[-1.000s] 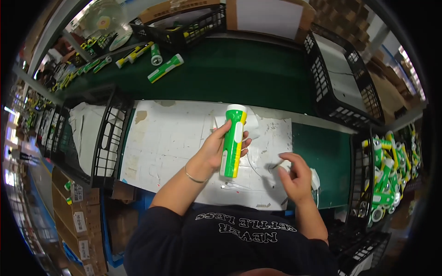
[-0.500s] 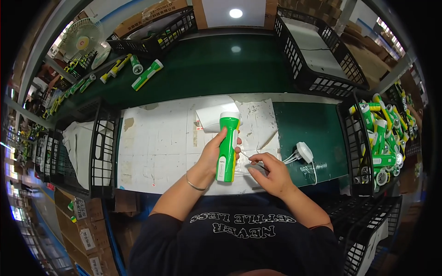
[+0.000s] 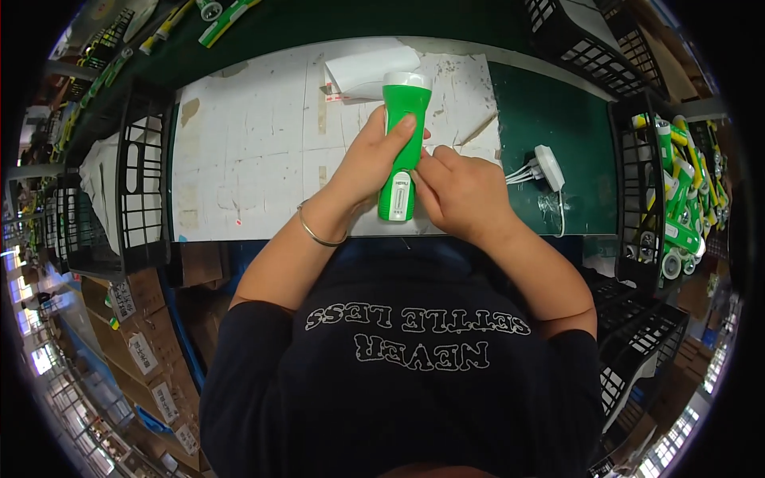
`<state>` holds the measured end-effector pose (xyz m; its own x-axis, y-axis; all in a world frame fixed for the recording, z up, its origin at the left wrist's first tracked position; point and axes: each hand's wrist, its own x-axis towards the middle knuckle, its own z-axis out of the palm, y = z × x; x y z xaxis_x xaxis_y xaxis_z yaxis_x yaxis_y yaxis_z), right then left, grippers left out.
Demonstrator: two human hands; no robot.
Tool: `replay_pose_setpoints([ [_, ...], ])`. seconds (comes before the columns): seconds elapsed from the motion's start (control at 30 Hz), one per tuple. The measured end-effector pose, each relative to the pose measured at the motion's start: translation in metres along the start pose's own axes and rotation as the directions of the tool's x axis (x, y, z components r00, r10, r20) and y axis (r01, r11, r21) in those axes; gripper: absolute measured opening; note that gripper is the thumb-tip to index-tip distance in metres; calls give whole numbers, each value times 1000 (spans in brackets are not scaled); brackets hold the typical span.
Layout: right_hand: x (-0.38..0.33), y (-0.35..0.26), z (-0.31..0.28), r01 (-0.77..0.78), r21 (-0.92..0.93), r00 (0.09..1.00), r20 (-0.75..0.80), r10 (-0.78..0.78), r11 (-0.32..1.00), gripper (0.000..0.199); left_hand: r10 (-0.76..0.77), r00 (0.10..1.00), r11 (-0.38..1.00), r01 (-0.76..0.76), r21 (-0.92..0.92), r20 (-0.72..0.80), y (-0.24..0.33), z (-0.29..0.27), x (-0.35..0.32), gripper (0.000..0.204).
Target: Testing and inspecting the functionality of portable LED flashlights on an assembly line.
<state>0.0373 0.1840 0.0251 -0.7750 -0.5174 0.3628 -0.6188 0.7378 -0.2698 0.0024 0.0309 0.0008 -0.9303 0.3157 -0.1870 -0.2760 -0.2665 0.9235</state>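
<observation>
A green flashlight point(image 3: 407, 97) with a white head rim and a white switch panel stands lengthwise over the worktop, head end away from me. My left hand point(image 3: 360, 162) is wrapped round its middle, thumb lying on the green body. On the flashlight's right side, my right hand point(image 3: 472, 193) has its fingers bent and pressed together against the lower body. What these fingers pinch, if anything, is hidden. White cables run from behind this hand to a round white plug unit point(image 3: 548, 167) on the green part of the bench.
A curled white sheet point(image 3: 370, 70) lies beyond the flashlight on the pale worktop point(image 3: 247, 151). Black crates flank it: a left one point(image 3: 143, 187) with paper, a right one point(image 3: 655, 211) full of flashlights point(image 3: 682, 187). Another crate point(image 3: 586, 60) stands far right. More flashlights point(image 3: 227, 22) lie far left.
The head view has tilted down toward me. My right hand has moved left, from beside the flashlight onto its side, its fingers closing. My left hand keeps hold of the flashlight, thumb now across its front.
</observation>
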Motion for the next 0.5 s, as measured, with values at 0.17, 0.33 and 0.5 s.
replay_pose_setpoints([
  [0.17, -11, -10, -5, 158, 117, 976, 129, -173, 980, 15, -30, 997, 994, 22, -104, -69, 2, -13, -3, 40],
  [0.33, -30, -32, -6, 359, 371, 925, -20, -379, 857, 27, -34, 995, 953, 5, -303, -91, 12, -31, 4, 44],
  [0.5, 3, -17, 12, -312, 541, 940, 54, 338, 781, 28, -20, 997, 945, 42, -324, 71, -1, -17, -4, 37],
])
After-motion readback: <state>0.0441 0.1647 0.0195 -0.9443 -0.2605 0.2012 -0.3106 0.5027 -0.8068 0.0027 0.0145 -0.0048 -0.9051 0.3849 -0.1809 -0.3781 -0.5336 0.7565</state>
